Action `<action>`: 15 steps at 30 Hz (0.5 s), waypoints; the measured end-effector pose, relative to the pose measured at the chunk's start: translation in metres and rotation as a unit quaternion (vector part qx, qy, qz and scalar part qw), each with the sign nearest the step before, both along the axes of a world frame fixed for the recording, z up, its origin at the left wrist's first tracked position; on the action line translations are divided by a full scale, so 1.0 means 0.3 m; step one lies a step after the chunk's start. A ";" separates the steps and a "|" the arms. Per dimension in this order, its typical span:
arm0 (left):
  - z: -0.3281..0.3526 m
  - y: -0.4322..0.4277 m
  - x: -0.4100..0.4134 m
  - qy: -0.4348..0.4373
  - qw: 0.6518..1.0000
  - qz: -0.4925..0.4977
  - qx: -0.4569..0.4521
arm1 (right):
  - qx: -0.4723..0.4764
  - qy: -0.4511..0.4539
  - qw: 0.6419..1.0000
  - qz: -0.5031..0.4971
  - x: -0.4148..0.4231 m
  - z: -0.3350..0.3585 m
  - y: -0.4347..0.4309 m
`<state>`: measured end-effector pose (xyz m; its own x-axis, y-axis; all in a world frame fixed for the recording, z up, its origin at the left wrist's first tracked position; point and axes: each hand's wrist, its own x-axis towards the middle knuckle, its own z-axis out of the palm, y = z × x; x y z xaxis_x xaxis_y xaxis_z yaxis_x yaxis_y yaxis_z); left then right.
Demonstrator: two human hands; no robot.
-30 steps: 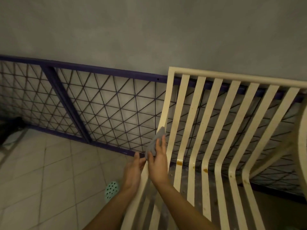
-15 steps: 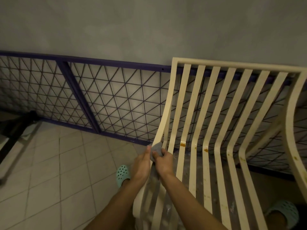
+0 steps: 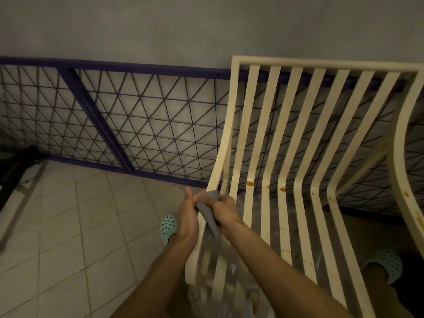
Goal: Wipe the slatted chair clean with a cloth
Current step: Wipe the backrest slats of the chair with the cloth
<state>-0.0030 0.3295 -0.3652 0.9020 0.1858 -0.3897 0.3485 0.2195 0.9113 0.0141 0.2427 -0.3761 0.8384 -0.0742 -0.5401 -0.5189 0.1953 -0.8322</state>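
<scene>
A cream slatted chair [image 3: 296,143] stands against the wall, with brown stains near the bend of its slats. A grey cloth [image 3: 210,213] is wrapped over the chair's left frame rail just below that bend. My right hand [image 3: 226,210] grips the cloth from the right. My left hand [image 3: 189,214] lies against the rail's left side, its fingers touching the cloth; I cannot tell how firmly it grips. Part of the cloth is hidden between my hands.
A purple-framed wire mesh panel [image 3: 137,125] leans along the grey wall behind the chair. Pale floor tiles [image 3: 87,226] spread to the left. My feet wear teal clogs [image 3: 168,226], one left of the chair, one at lower right. A dark object [image 3: 16,166] sits far left.
Both hands and the cloth have slid down the left rail from above the bend to below it. The view has tilted down and shows more of the chair seat and my feet.
</scene>
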 end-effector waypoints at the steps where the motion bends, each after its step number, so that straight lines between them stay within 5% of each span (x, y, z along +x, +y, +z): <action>1: -0.002 -0.002 0.000 -0.008 1.000 0.006 0.012 | 0.001 0.004 1.000 0.001 0.035 0.006 -0.006; 8: -0.012 -0.005 -0.028 -0.064 0.992 -0.008 0.104 | 0.050 0.001 0.997 -0.064 0.242 0.044 -0.035; 15: 0.021 -0.019 -0.031 -0.053 0.988 0.017 0.144 | 0.113 -0.004 0.990 -0.088 0.147 0.015 0.016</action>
<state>-0.0123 0.3237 -0.3590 0.9260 0.3066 -0.2203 0.2450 -0.0439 0.9685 0.0584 0.2476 -0.3716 0.8279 -0.0976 -0.5523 -0.4536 0.4626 -0.7617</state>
